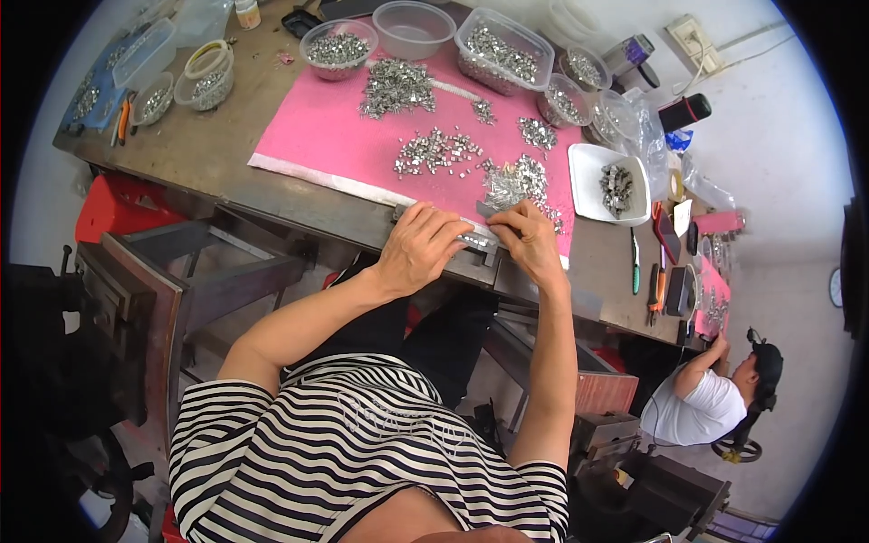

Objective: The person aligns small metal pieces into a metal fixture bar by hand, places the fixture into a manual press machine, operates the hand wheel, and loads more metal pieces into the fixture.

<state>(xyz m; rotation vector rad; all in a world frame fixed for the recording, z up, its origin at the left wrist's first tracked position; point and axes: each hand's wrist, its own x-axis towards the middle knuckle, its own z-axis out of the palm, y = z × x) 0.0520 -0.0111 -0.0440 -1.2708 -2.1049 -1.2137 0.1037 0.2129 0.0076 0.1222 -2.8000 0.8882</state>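
At the table's front edge lies a narrow metal bar (478, 242) with small shiny pieces lined along it. My left hand (418, 250) is closed at the bar's left end, fingertips pressed together; what they pinch is hidden. Just right of it, my right hand (532, 241) has its thumb and fingers pinched by a small grey metal plate (486, 211). Right beyond my fingers, a pile of small silver metal parts (518, 184) lies on the pink cloth (317, 127). A looser scatter of similar parts (436, 152) sits farther left.
Clear plastic tubs (504, 54) of metal parts line the back. A white tray (587, 185) with parts stands right, beside green-handled tweezers (635, 267) and orange-handled pliers (658, 294). A co-worker (711, 398) sits at the far right. A red stool (118, 208) is left below the table.
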